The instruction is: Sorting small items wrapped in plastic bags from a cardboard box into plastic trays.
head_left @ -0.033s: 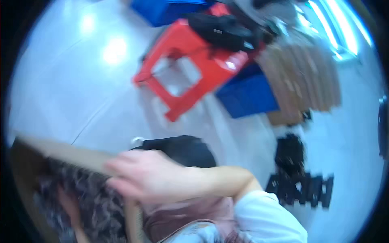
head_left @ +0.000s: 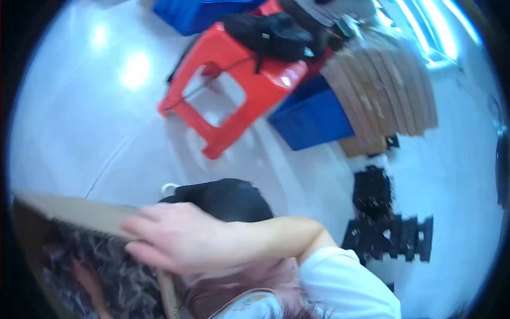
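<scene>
At the lower left stands an open cardboard box (head_left: 79, 210) filled with dark items in crinkled clear plastic (head_left: 125, 271). My right hand (head_left: 172, 236) reaches across from the right and holds the box's upper rim near its corner, with fingers over the edge and the thumb lower down. Inside the box, my left hand (head_left: 87, 279) is sunk among the plastic-wrapped items. Its fingers are mostly hidden and blurred, so whether it grips one of them is unclear.
Ahead, a red plastic stool (head_left: 239, 101) carries a black bag (head_left: 268, 37). A blue bin (head_left: 311, 117) stands beside it, next to a stack of flattened cardboard (head_left: 382, 87). Another blue bin (head_left: 196, 13) is farther back. Black parts (head_left: 393, 236) lie on the floor at right.
The whole view has shifted slightly, with the stool, bin and cardboard sitting a little farther left. My right hand stays on the box rim and my left hand stays inside the box.
</scene>
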Motion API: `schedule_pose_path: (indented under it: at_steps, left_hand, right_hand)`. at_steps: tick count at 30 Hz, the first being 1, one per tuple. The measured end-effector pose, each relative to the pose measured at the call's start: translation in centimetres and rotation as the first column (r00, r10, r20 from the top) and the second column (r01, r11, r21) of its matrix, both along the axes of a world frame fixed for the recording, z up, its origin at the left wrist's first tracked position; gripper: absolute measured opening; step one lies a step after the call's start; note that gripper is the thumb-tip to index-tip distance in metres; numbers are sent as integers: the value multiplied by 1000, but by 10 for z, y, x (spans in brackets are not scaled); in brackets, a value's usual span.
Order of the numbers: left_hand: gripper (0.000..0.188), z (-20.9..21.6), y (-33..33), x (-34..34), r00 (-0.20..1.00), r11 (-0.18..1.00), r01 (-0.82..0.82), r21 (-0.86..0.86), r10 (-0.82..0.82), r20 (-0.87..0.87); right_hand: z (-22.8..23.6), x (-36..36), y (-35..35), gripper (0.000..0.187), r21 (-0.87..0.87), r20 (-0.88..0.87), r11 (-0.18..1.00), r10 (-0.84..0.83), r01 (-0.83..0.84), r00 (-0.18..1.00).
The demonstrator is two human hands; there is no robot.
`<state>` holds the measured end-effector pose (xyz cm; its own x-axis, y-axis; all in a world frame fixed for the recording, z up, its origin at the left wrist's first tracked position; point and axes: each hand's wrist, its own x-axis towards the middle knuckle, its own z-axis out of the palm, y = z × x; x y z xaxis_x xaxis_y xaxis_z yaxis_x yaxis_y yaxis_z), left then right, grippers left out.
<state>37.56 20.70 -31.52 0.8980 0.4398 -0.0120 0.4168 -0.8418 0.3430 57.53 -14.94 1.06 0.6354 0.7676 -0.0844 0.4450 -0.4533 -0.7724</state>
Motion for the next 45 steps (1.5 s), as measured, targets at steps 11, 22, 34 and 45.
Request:
schedule_pose_path:
  at_steps: [11,22,34,45]
  left_hand:
    - [60,24,-21,1,996,990,59,127,-51,-70]
    - [62,1,-3,-9,991,997,52,65,-43,-127]
    - [72,-12,3,32,992,966,-45,256,73,-99]
    - [79,-2,2,29,995,982,42,182,-24,-99]
  right_hand:
    - [-12,-16,-19,43,102,90,994,25,-34,996]
    - [-5,-1,-17,38,58,-32,994,90,-88,995]
    - [-26,18,-9,55,93,-221,987,150,-132,964]
    - [-51,21,-3,58,215,-537,976,144,-30,831]
